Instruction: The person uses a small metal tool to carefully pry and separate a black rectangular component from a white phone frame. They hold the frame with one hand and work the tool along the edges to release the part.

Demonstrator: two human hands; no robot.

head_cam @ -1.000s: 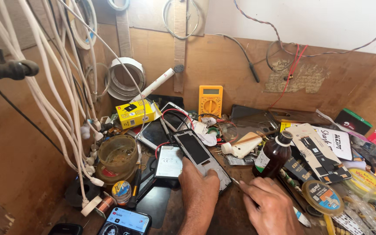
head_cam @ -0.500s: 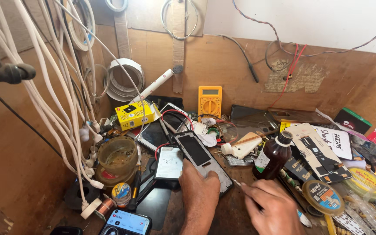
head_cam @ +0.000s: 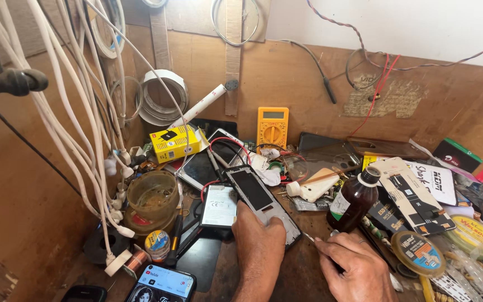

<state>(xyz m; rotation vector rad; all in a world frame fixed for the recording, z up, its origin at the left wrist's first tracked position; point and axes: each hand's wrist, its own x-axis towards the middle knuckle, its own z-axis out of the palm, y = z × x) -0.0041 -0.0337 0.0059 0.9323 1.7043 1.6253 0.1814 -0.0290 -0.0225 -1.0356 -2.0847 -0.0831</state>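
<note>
Little has moved since the earlier frames: both hands have stayed where they were, and the view has barely shifted. The left hand (head_cam: 259,246) lies flat, palm down and fingers loose, pressing the near end of an opened phone (head_cam: 261,201) onto the wooden table (head_cam: 303,274); it grips nothing. The phone lies slanted, its dark inside facing up, its far end pointing toward a yellow meter (head_cam: 272,127) propped against the back wall. Just left of the phone, touching it, lies a flat battery (head_cam: 218,206) with a white label. The right hand (head_cam: 353,265) is clenched around a thin metal tool (head_cam: 310,238), whose tip sits just beside the phone's near right edge. A brown bottle (head_cam: 353,200) with a white cap stands just behind the right hand. Farther left stand a murky glass jar (head_cam: 153,196) and a yellow box (head_cam: 174,144), under hanging white cables (head_cam: 79,123).
</note>
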